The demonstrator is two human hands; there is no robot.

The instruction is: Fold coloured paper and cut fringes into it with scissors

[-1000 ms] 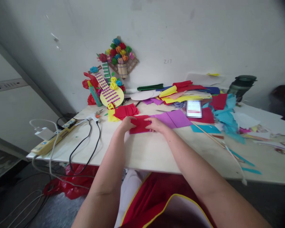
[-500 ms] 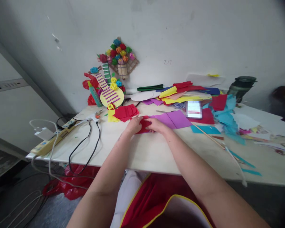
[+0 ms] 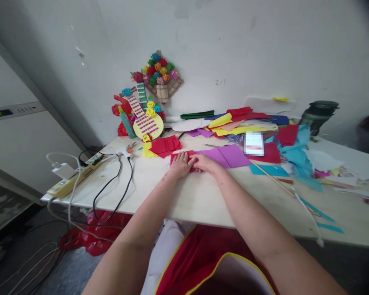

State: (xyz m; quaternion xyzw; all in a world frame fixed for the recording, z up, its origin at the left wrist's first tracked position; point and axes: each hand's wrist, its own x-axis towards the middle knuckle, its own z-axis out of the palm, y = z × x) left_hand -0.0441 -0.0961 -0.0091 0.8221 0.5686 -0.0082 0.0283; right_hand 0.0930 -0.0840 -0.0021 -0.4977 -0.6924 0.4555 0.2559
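A folded red paper lies on the pale table, in front of a purple sheet. My left hand lies flat on the red paper with its fingers spread, covering most of it. Just to the right, my right hand has its fingers bent, and their tips press the paper's right edge down. The two hands touch each other over the paper.
Red and yellow folded papers lie just left of my hands. A heap of coloured paper, a paper guitar and a paper flower basket sit at the back. A power strip with cables is left; a thin stick right.
The red paper has become narrower under my hands. My left hand moved right, from the paper's left edge onto its top, and now lies flat. The camera shifted slightly.
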